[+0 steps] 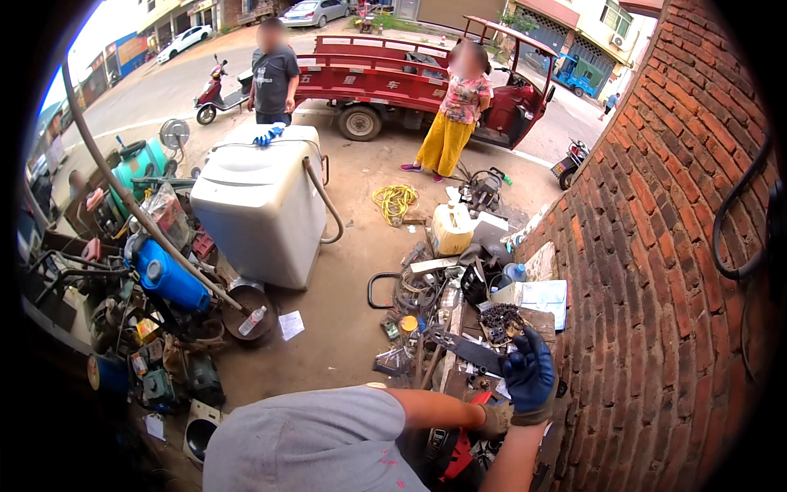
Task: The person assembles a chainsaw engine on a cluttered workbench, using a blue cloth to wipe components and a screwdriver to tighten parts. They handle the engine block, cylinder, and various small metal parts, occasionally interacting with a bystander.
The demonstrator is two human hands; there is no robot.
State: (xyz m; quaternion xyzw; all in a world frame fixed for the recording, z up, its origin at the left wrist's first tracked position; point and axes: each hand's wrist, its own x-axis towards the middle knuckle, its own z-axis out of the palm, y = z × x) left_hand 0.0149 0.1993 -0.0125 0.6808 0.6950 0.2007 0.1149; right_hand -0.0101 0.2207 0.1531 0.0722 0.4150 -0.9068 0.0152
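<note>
My right hand (529, 379), in a dark blue-coated work glove, is raised over the cluttered workbench with its fingers curled. Whatever it may be gripping is too small to make out. Just past its fingertips lies a heap of dark, greasy chain (498, 323). A long dark flat bar (467, 351), like a chainsaw guide bar, rests beside the glove. My left hand (494, 420) reaches in from the left; only its glove's pale cuff and back show, and its fingers are hidden behind my right wrist. Below it sits a red and black machine (459, 456), partly covered by my arms.
A brick wall (656, 271) rises close on the right. A white washing machine (261, 205) stands ahead left, near a blue drum (170, 275) and piled scrap. A yellowish jug (452, 230) and coiled yellow rope (395, 203) lie ahead. Two people stand by a red cargo tricycle (377, 82).
</note>
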